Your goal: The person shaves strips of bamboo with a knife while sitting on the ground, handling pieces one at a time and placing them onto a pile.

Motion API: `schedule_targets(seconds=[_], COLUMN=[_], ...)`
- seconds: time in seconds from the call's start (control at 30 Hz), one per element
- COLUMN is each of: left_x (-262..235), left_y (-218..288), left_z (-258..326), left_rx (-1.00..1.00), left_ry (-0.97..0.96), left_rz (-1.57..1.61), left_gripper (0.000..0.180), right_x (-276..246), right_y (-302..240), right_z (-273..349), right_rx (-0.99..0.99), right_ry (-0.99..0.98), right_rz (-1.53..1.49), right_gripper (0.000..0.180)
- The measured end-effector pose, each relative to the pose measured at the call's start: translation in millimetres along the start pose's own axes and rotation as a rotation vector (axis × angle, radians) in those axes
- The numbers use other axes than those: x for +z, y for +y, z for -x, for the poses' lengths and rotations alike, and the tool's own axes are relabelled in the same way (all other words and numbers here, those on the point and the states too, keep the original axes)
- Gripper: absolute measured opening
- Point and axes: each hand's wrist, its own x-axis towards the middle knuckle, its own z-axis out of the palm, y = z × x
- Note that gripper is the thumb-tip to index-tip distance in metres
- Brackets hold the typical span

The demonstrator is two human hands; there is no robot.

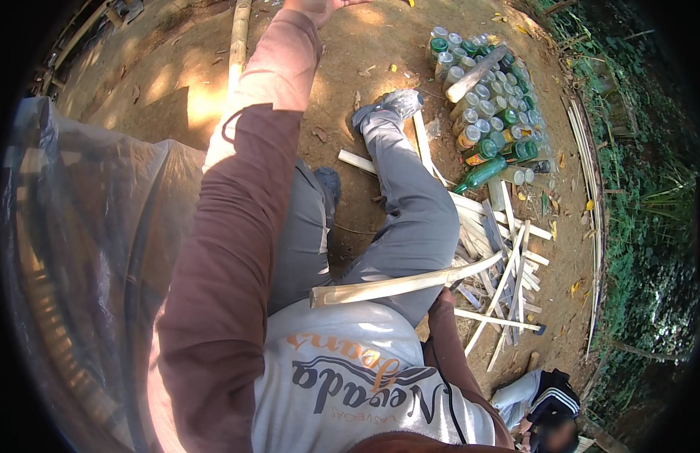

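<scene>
My left arm reaches up through the picture to the top edge, where only the wrist and part of my left hand (312, 6) show. The fingers are mostly cut off, so whether they hold anything is hidden. A pale split wood strip (403, 285) lies across my lap, its broad end over my belly and its thin end past my right thigh. My right arm comes down at my side. Just a bit of my right hand (444, 297) shows by the thigh, under the strip; its fingers are hidden.
Several wood strips (508, 291) lie heaped on the ground to my right. Beyond them stand many glass bottles and jars (486, 106), with a short log (477, 73) on top. Clear plastic sheeting (100, 226) hangs at left. A person (539, 400) is at lower right; a bamboo pole (239, 41) lies ahead.
</scene>
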Motion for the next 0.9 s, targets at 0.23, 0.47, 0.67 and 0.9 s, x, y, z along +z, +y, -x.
schedule_targets(seconds=[0.23, 0.47, 0.67, 0.9], left_x=[-3.7, 1.0, 9.1, 0.6], left_y=[-1.0, -11.0, -4.5, -11.9], left_z=[10.3, 9.3, 15.4, 12.7], left_rx=[-0.092, 0.064, -0.126, -0.121], left_ry=[-0.041, -0.109, -0.034, -0.266], left_rz=[-0.035, -0.285, 0.025, 0.219], left_gripper=[0.055, 0.053, 0.048, 0.06], right_x=[14.0, 15.4, 22.4, 21.8], right_y=[-6.9, -14.0, -18.4, -17.0], right_z=[21.2, 30.2, 47.0, 52.4], right_rx=[0.024, 0.034, 0.024, 0.061], right_ry=[0.086, 0.107, 0.134, 0.085], right_rz=[0.04, 0.063, 0.063, 0.018], right_gripper=[0.025, 0.022, 0.022, 0.021])
